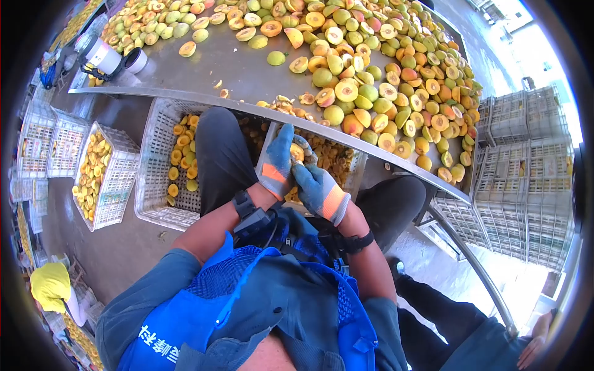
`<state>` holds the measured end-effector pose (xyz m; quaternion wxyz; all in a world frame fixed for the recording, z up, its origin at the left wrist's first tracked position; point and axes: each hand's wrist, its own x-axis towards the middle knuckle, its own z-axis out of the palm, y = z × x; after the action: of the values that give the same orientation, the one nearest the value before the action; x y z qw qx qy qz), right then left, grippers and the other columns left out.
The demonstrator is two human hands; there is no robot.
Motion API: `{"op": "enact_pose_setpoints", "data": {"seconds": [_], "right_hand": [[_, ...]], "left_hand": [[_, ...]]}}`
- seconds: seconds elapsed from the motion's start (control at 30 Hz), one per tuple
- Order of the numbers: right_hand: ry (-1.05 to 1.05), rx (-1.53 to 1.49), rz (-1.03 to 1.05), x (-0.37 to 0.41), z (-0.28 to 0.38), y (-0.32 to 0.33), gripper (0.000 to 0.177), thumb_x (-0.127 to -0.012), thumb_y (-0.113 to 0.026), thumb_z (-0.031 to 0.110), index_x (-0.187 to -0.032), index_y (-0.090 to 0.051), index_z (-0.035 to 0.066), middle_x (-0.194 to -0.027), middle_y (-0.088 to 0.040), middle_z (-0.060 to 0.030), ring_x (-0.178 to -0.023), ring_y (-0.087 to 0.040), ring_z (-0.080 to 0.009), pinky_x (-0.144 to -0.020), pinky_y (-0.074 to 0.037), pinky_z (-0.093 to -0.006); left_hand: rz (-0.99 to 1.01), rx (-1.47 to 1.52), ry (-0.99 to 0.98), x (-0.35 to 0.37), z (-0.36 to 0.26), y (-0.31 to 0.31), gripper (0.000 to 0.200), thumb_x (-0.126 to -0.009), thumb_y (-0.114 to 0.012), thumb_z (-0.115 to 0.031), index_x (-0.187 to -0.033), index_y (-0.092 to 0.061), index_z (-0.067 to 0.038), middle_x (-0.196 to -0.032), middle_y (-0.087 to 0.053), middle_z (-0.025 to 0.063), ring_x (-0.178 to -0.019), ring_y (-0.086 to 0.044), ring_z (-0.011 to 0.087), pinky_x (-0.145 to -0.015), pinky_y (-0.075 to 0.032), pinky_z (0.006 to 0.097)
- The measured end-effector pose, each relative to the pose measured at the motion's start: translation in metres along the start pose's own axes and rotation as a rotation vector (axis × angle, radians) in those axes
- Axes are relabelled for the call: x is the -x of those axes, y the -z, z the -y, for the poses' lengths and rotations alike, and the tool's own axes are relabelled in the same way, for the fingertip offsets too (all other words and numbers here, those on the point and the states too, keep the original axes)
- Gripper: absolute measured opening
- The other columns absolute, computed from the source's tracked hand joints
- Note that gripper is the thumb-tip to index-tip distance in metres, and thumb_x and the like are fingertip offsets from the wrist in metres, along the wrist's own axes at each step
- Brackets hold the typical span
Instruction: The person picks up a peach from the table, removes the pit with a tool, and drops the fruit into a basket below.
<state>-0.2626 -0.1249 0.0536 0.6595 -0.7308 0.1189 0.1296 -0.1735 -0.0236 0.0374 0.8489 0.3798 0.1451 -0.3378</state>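
Note:
Close together over a crate, both of my hands wear blue-grey gloves with orange cuffs. My left hand (278, 162) is closed around one side of a peach half (297, 153), and my right hand (317, 185) grips it from the other side. The cut face of the fruit shows orange-yellow between the fingers; a tool, if there is one, cannot be made out. Below the hands, between my knees, sits a crate (267, 143) of brownish peach scraps (331, 151). By my left knee stands a white plastic crate (143, 179) partly filled with orange peach halves (184, 154).
A metal table (247, 74) bears a large heap of peach halves (371, 93), with its edge just beyond my hands. Stacked crates (523, 179) stand at right. Another filled crate (117, 185) is on the floor at left. A person in dark trousers (439, 303) is close at lower right.

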Motion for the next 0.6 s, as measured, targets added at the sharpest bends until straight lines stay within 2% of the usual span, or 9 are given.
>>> {"op": "enact_pose_setpoints", "data": {"seconds": [0.07,0.17,0.27,0.37,0.47,0.53,0.57,0.6], "right_hand": [[-0.163,-0.258,0.111,0.01,0.021,0.007,0.04,-0.106,-0.05,0.043,-0.094,-0.062,0.006,-0.063,-0.052,0.0012,-0.045,-0.042,-0.0081,-0.041,-0.031,-0.0238],[-0.33,-0.471,0.228,0.016,0.023,0.018,0.043,-0.106,-0.049,0.043,-0.094,-0.062,0.005,-0.063,-0.051,0.0012,-0.049,-0.047,-0.009,-0.045,-0.036,-0.0238],[-0.371,-0.774,0.305,0.018,0.016,0.019,0.042,-0.106,-0.049,0.046,-0.089,-0.061,0.009,-0.06,-0.049,0.0031,-0.043,-0.04,-0.0072,-0.041,-0.029,-0.0234],[-0.369,-0.844,0.352,0.023,0.013,0.021,0.043,-0.106,-0.049,0.046,-0.087,-0.06,0.01,-0.06,-0.047,0.0044,-0.045,-0.04,-0.0067,-0.041,-0.029,-0.0233],[-0.286,-0.717,0.28,0.024,0.003,0.015,0.04,-0.105,-0.05,0.048,-0.095,-0.057,0.01,-0.06,-0.044,0.0058,-0.042,-0.037,-0.0056,-0.039,-0.026,-0.0218],[-0.249,-0.66,0.212,0.027,0.016,0.013,0.04,-0.105,-0.052,0.048,-0.095,-0.059,0.01,-0.061,-0.045,0.0064,-0.044,-0.038,-0.0056,-0.04,-0.028,-0.0219],[-0.288,-0.731,0.269,0.027,0.01,0.017,0.04,-0.105,-0.051,0.048,-0.095,-0.06,0.01,-0.061,-0.046,0.0062,-0.045,-0.039,-0.0055,-0.041,-0.029,-0.0215],[-0.332,-0.802,0.331,0.026,0.003,0.019,0.039,-0.105,-0.051,0.047,-0.096,-0.06,0.01,-0.061,-0.047,0.006,-0.046,-0.04,-0.0055,-0.042,-0.03,-0.021]], "left_hand": [[0.033,-0.006,-0.003,-0.001,0.003,0.006,0.05,-0.102,-0.055,-0.051,-0.078,-0.059,-0.007,-0.073,-0.061,0.0101,-0.067,-0.063,0.0256,-0.065,-0.055,0.0384],[0.099,-0.024,0.001,-0.004,0.006,0.012,0.048,-0.103,-0.053,-0.049,-0.08,-0.058,-0.007,-0.074,-0.061,0.0102,-0.068,-0.064,0.0262,-0.063,-0.055,0.0384],[0.19,-0.016,-0.033,0.006,0.005,0.003,0.047,-0.104,-0.052,-0.047,-0.082,-0.062,-0.006,-0.072,-0.063,0.0106,-0.065,-0.064,0.0225,-0.064,-0.056,0.036],[0.299,-0.094,-0.073,0.008,0.009,0.006,0.046,-0.105,-0.052,-0.044,-0.082,-0.062,-0.005,-0.073,-0.064,0.0109,-0.068,-0.064,0.0219,-0.068,-0.056,0.0359],[0.434,-0.284,-0.177,-0.002,0.015,0.022,0.044,-0.105,-0.05,-0.04,-0.082,-0.062,-0.005,-0.073,-0.064,0.0101,-0.071,-0.064,0.0209,-0.071,-0.055,0.0351],[0.354,-0.224,-0.105,0.003,0.015,0.014,0.043,-0.105,-0.048,-0.037,-0.081,-0.061,-0.004,-0.072,-0.064,0.0097,-0.071,-0.065,0.0201,-0.07,-0.054,0.0343],[0.305,-0.196,-0.058,0.008,0.016,0.014,0.043,-0.105,-0.047,-0.036,-0.08,-0.061,-0.004,-0.072,-0.064,0.0095,-0.072,-0.065,0.0196,-0.07,-0.053,0.0339],[0.356,-0.309,-0.115,0.01,0.013,0.014,0.043,-0.105,-0.046,-0.034,-0.079,-0.061,-0.004,-0.072,-0.064,0.0092,-0.072,-0.065,0.0197,-0.07,-0.053,0.0341]]}}
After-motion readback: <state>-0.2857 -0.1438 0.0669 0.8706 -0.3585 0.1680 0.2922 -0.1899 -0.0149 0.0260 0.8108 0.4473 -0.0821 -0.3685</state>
